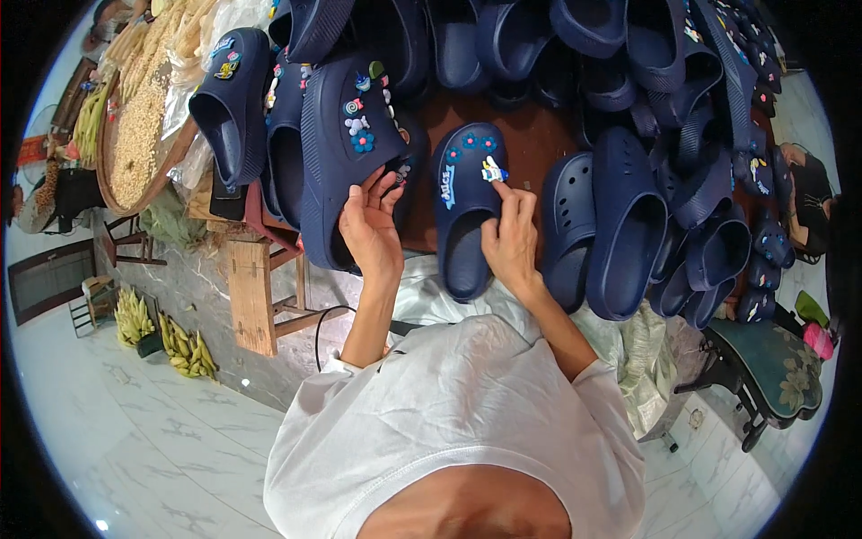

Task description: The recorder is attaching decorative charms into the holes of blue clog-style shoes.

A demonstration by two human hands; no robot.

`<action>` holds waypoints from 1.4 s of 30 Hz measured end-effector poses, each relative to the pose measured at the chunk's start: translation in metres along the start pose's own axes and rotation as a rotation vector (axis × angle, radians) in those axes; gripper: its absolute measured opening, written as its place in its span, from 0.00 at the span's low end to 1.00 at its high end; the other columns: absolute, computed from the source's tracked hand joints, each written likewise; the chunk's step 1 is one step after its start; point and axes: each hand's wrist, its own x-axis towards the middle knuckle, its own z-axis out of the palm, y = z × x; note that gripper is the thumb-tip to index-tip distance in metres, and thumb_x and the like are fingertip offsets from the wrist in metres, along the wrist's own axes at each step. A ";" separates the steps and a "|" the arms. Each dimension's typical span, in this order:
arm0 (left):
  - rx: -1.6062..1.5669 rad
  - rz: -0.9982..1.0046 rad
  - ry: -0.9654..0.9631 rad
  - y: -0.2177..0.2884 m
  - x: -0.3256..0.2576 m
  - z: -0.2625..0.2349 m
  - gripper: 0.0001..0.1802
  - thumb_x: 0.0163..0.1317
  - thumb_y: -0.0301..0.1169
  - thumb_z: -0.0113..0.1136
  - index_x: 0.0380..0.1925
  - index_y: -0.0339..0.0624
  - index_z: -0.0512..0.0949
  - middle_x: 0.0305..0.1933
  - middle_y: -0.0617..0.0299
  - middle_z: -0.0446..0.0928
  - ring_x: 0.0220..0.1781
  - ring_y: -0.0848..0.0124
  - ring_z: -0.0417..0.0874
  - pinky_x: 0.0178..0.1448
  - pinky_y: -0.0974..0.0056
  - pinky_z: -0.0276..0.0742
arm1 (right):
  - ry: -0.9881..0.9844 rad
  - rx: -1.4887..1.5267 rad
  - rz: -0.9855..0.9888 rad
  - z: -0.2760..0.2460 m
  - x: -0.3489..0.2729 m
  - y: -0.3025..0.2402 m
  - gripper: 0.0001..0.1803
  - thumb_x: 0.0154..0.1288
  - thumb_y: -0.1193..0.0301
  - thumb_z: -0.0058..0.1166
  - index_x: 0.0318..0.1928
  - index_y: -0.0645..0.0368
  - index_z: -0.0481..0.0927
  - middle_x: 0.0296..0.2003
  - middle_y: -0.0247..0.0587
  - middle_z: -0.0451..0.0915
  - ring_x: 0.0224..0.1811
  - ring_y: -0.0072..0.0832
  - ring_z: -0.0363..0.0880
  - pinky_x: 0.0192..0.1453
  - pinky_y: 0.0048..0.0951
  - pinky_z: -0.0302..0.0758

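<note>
A navy clog (465,193) lies in front of me on the brown table, its toe pointing away. Small flower charms (469,141), a light-blue lettered charm (447,183) and a white-and-yellow figure charm (492,170) decorate its upper. My right hand (515,238) is closed at the clog's right side. Its index fingertip touches the figure charm, and the thumb lies by the foot opening. My left hand (373,232) is raised, palm up, with fingers apart and slightly curled. It is beside a larger-looking navy clog (337,148) covered in colourful charms; I see nothing held in it.
Plain navy clogs (628,225) crowd the right and far side of the brown tabletop (530,139). More decorated clogs (232,103) stand at left. A wooden stool (250,296), a tray of pale grains (139,126), bananas (187,349) and a dark-green padded seat (768,364) surround me.
</note>
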 end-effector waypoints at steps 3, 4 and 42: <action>-0.055 0.019 -0.032 0.001 0.001 -0.005 0.21 0.78 0.38 0.43 0.55 0.28 0.73 0.56 0.46 0.79 0.55 0.61 0.82 0.57 0.57 0.81 | 0.081 -0.082 -0.053 -0.008 -0.004 0.013 0.29 0.58 0.80 0.49 0.62 0.60 0.69 0.50 0.55 0.68 0.47 0.55 0.78 0.49 0.49 0.78; -0.055 0.024 -0.026 0.002 0.001 -0.005 0.21 0.78 0.38 0.43 0.55 0.28 0.73 0.56 0.46 0.79 0.55 0.61 0.82 0.57 0.57 0.81 | 0.066 -0.101 -0.010 -0.013 -0.006 0.015 0.29 0.58 0.80 0.49 0.62 0.60 0.69 0.50 0.55 0.68 0.48 0.55 0.77 0.49 0.49 0.78; 0.453 0.030 -0.376 -0.025 -0.049 0.013 0.15 0.69 0.19 0.51 0.55 0.35 0.73 0.50 0.57 0.78 0.52 0.70 0.81 0.59 0.67 0.76 | -0.070 0.000 0.269 -0.043 0.044 0.028 0.27 0.66 0.57 0.62 0.54 0.65 0.74 0.48 0.56 0.78 0.46 0.46 0.82 0.48 0.42 0.79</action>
